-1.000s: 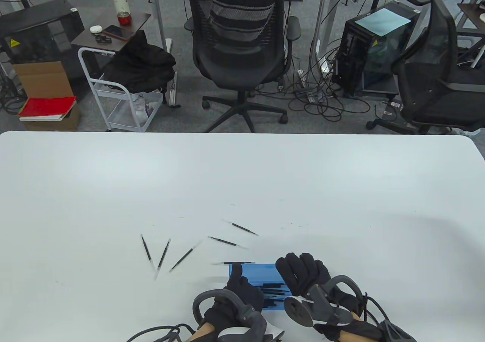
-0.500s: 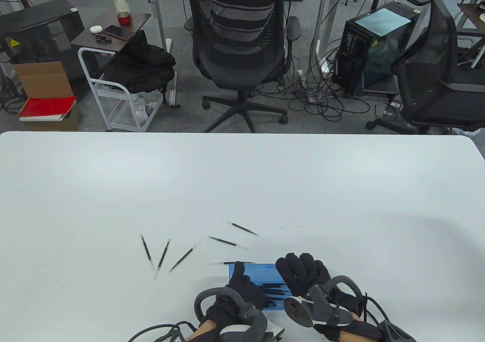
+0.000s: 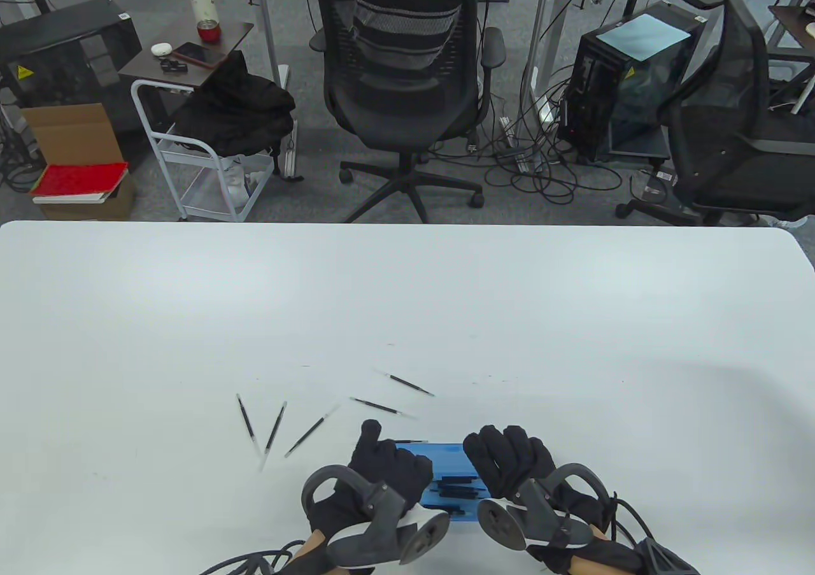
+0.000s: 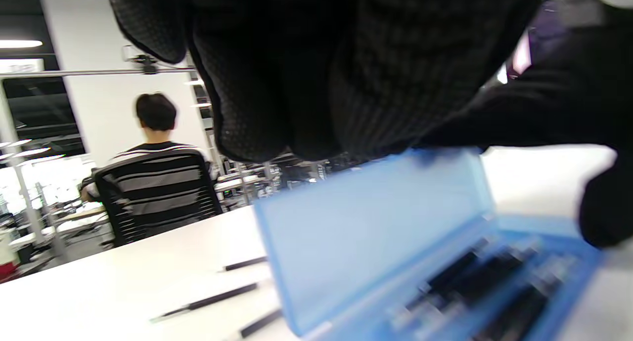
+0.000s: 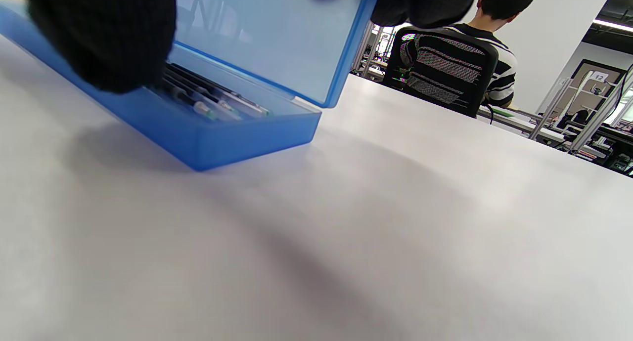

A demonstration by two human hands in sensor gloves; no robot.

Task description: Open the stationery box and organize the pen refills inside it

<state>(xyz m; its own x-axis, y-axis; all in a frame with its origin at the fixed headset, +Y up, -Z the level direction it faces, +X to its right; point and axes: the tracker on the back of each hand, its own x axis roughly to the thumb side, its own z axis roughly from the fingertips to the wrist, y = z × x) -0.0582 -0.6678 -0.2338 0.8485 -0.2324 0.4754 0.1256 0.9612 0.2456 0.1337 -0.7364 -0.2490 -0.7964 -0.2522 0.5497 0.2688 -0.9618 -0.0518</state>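
My right hand point(image 3: 509, 463) sits low and right of centre in the table view, fingers curled over the raised lid's right end and thumb at the tray front, so I am gripping the blue stationery box point(image 3: 446, 473). In the right wrist view the box point(image 5: 237, 128) fills the upper left of the frame, lid tilted up and open, with several refills lying side by side in the tray. My left hand point(image 3: 385, 467) is at the box's left end, just left of my right hand; its fingers are bent with the thumb poking up toward the top of the frame, but I cannot tell whether it actually grips the box or merely hovers against it. The left wrist view is blurred: my glove fills the top and the translucent lid point(image 4: 376, 217) slants across the middle. Loose pen refills lie on the white table point(image 3: 407, 295) above and left of the box: two close together at the left point(image 3: 245, 418) point(image 3: 276, 427), one slanted point(image 3: 310, 433), one nearer the box point(image 3: 377, 405), and one farthest up point(image 3: 407, 382). Another point(image 3: 411, 441) peeks out along the lid's far edge.
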